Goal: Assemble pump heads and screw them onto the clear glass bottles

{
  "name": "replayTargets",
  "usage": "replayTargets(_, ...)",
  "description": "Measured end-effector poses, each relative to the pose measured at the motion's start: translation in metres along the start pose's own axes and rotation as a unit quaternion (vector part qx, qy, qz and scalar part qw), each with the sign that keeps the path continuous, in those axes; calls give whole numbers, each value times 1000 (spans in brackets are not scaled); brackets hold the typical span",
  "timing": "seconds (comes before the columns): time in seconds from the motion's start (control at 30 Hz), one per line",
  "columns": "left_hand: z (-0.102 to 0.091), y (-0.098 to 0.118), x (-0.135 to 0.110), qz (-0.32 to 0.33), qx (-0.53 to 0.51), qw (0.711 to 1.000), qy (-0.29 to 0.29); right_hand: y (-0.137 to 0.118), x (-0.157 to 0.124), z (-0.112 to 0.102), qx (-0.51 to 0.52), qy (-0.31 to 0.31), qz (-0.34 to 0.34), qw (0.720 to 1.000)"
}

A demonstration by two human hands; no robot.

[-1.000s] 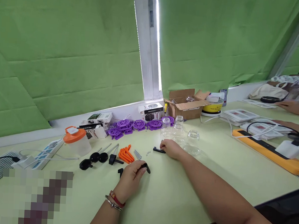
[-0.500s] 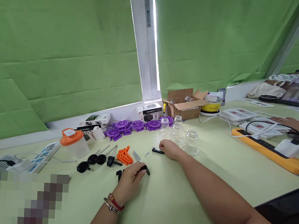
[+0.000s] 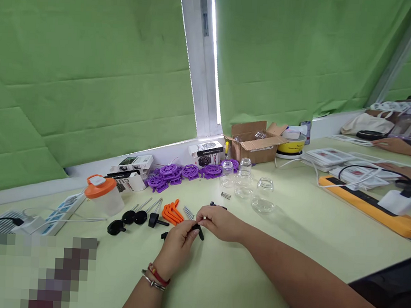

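Observation:
My left hand (image 3: 178,244) is closed round a small black plastic part (image 3: 199,229) just above the pale green table (image 3: 290,241). My right hand (image 3: 219,222) has come beside it and pinches at the same black part with fingertips together. Another small black piece (image 3: 164,235) lies by my left thumb, and a black clip (image 3: 214,204) lies just beyond my right hand. Orange levers (image 3: 172,212), metal pins (image 3: 188,212), black knobs with rods (image 3: 136,214) and a small spring (image 3: 226,195) lie close by.
Clear glass jars (image 3: 263,196) stand to the right, purple wheels (image 3: 180,173) and small boxes (image 3: 205,154) behind. An orange-lidded jar (image 3: 102,195), a power strip (image 3: 56,213), a cardboard box (image 3: 256,145) and an orange device (image 3: 371,206) are also there. Another person's hands (image 3: 395,145) rest far right.
My right hand has drawn back from the black clip near the jars and joined my left hand at the black part. A small spring now shows where the hand was.

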State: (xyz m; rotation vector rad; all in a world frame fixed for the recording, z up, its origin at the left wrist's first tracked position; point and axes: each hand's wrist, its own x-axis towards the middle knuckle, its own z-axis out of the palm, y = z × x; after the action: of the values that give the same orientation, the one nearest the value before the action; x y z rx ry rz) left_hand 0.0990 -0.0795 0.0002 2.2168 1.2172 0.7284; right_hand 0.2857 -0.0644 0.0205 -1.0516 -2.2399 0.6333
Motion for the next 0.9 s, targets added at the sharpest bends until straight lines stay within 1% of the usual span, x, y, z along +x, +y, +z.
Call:
replayTargets(0.23, 2, -3, 1, -5, 0, 1000, -4, 7, 0, 5, -26, -19, -25, 999)
replayTargets(0.33, 2, -4, 0, -8, -9, 1000, -2, 9, 1, 6, -17, -27, -43, 999)
replayTargets(0.4, 2, -3, 0, -10, -12, 1000, 0, 14, 2, 2, -1, -15, -36, 999)
replayTargets(0.43, 2, -3, 0, -12, -13, 1000, 1, 19, 3, -1, 2, 4, -17, 1000)
replayTargets(0.5, 2, -2, -1, -16, -17, 1000, 4, 35, 5, -10, -15, 77, 61, 995)
replayTargets(0.53, 2, -2, -1, -17, -19, 1000, 7, 44, 6, -15, -42, 118, 120, 985)
replayTargets(0.57, 2, -2, -1, -18, -22, 1000, 8, 55, 7, -19, -77, 146, 179, 970)
replayTargets(0.6, 2, -2, -1, -19, -24, 1000, 9, 65, 8, -23, -113, 150, 228, 955)
replayTargets(0.63, 2, -2, -1, -18, -24, 999, 9, 75, 9, -26, -126, 151, 249, 948)
replayTargets(0.73, 2, -3, -1, -19, -22, 1000, 6, 97, 10, -28, -147, 143, 279, 938)
replayTargets(0.8, 2, -3, -2, -20, -19, 1000, 4, 104, 12, -25, -159, 133, 289, 935)
replayTargets(0.9, 1, -3, -2, -19, -17, 1000, 2, 106, 14, -20, -172, 122, 301, 930)
